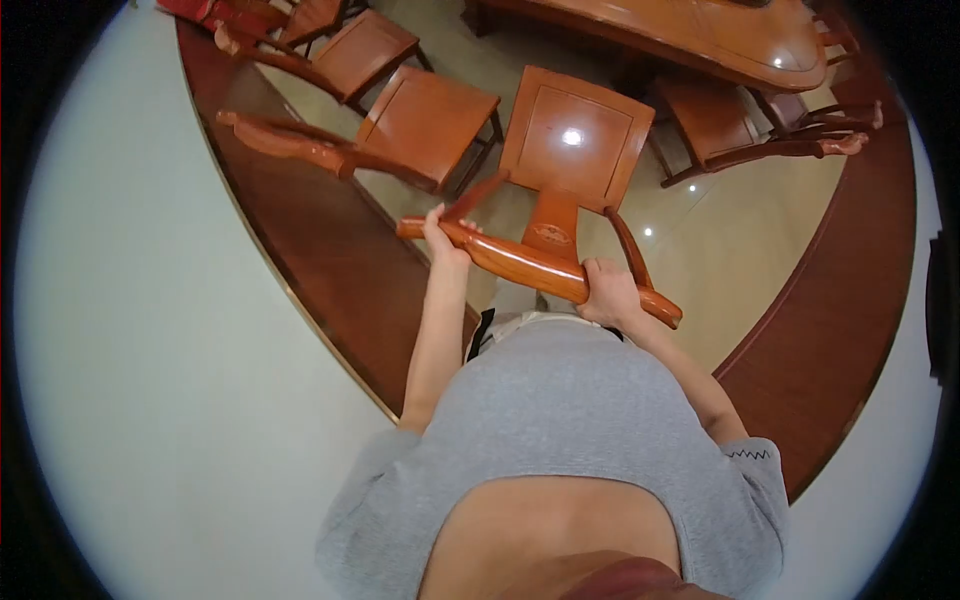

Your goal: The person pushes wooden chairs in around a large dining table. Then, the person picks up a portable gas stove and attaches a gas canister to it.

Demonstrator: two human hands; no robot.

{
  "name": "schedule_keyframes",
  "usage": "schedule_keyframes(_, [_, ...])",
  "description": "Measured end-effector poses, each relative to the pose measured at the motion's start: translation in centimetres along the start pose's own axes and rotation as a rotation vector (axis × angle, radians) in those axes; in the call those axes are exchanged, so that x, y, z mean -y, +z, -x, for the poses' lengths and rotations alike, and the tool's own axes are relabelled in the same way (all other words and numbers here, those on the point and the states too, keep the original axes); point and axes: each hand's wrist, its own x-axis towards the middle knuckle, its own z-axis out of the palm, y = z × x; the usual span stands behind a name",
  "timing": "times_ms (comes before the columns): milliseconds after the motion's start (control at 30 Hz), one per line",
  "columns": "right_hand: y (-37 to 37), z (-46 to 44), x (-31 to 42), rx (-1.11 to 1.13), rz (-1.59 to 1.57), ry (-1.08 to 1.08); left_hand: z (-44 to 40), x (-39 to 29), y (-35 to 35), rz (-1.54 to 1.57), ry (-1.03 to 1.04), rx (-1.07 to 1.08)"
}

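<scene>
Right in front of my body stands a glossy reddish-brown wooden chair (577, 135), its back towards me. My left hand (446, 238) is wrapped round the left part of its curved top rail (520, 262). Near the rail's right end, my right hand (609, 292) grips it from above, with the fingers closed. Below the rail, the carved back slat (551, 228) runs down to the square seat. The undersides of both hands' grips are partly hidden by the rail.
More wooden chairs stand to the left (428, 115) and right (708, 122). A large polished table (690, 40) lies beyond the chair. Dark wood panelling runs along the pale walls (150, 300) on both sides, above a shiny tiled floor (700, 270).
</scene>
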Motion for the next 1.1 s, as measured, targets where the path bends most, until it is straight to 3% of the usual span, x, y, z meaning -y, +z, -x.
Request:
schedule_keyframes(67, [-0.2, 0.2, -0.5, -0.098, -0.057, -0.086, 1.4, 0.1, 0.9, -0.013, 0.039, -0.022])
schedule_keyframes(167, [-1.1, 0.9, -0.8, -0.072, -0.038, -0.094, 2.7, 0.7, 1.2, 0.01, 0.07, -0.06])
schedule_keyframes(600, [1.8, 5.8, 9.7, -0.032, -0.12, -0.116, 8.1, -5.3, -6.6, -0.009, 0.171, -0.102])
schedule_keyframes(667, [1.2, 6.7, 9.8, 0.061, -0.131, -0.008, 8.9, -4.5, -6.4, 0.004, 0.172, -0.157])
schedule_keyframes(900, [-0.7, 4.6, 9.5, 0.025, -0.065, -0.196, 10.0, -5.8, -5.3, -0.006, 0.236, -0.072])
schedule_keyframes(1100, [-1.9, 2.9, 9.3, 0.028, -0.093, -0.087, 6.6, -6.6, -3.3, -0.047, 0.251, -0.023])
